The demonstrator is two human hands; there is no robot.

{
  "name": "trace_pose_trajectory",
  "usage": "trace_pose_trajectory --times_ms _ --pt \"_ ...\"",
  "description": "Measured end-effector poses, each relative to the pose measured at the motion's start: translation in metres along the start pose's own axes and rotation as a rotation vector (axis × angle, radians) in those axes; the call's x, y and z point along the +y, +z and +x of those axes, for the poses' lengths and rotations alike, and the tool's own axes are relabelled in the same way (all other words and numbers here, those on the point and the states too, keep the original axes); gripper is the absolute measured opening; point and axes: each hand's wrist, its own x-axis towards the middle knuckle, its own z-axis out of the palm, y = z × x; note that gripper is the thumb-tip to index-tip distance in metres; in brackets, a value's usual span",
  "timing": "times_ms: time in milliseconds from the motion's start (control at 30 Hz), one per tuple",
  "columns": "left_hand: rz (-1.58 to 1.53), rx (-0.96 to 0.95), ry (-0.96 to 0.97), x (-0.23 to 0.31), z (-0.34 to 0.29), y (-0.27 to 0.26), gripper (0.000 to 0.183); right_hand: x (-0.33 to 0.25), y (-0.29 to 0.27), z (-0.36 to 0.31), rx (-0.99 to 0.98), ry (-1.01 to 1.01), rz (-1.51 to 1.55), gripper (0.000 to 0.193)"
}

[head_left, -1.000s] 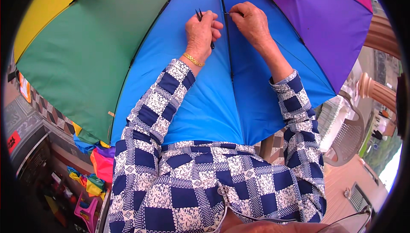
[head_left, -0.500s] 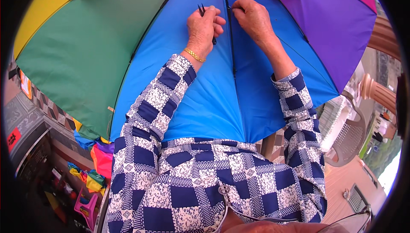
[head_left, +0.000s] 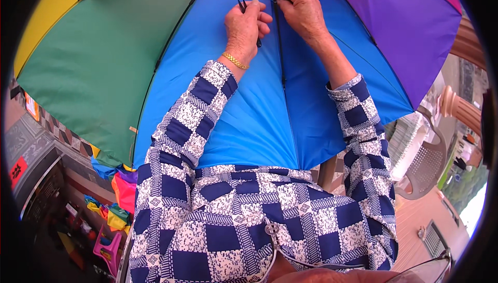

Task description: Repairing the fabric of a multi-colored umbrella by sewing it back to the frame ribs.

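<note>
The left hand (head_left: 244, 26) has its fingers curled around one slim black pointed tool (head_left: 241, 6), whose two sharp tips rise beyond the thumb while its other end shows below the fingers. The right hand (head_left: 302, 10) pinches thumb and forefinger together just beside the middle rib (head_left: 280, 49) of an open umbrella (head_left: 228, 122); a fine pale strand seems to show by those fingertips, but it is too thin to tell whether they hold it. The umbrella spreads beneath both hands, running past them to either side and down from them to the person's checked shirt (head_left: 220, 239), and the middle rib passes between the two grips, much nearer the right one. One umbrella, two hands and one tool are in the work area. Six panels can be counted, from the far left of the left hand to the far right of the right hand: yellow, green, light blue, deeper blue, purple and pink. Five dark ribs mark their seams. The cloth is smooth and taut around the hands, with soft creases in the light blue below the left one. One gold bracelet (head_left: 235, 61) circles the left wrist, just below that hand's grip.
</note>
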Motion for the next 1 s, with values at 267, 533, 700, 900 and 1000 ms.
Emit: trace_pose_trajectory --times_ms 267,533,700,900,1000 --pt "-0.023 0.046 0.029 0.004 0.003 0.007 0.018 0.006 0.003 0.000 0.002 0.002 0.143 0.012" --pt "0.009 0.122 0.026 0.006 0.004 0.014 0.012 0.011 0.006 0.001 -0.009 0.021 0.210 0.012" --pt "-0.021 0.124 0.006 0.008 0.006 0.018 0.009 0.012 0.006 0.000 -0.011 0.044 0.240 0.011" --pt "-0.019 0.134 -0.017 0.011 0.009 0.020 0.009 0.013 0.007 0.001 -0.019 0.026 0.217 0.012" --pt "0.012 0.155 -0.047 0.013 0.009 0.024 0.009 0.013 0.008 0.000 -0.014 0.039 0.221 0.012"
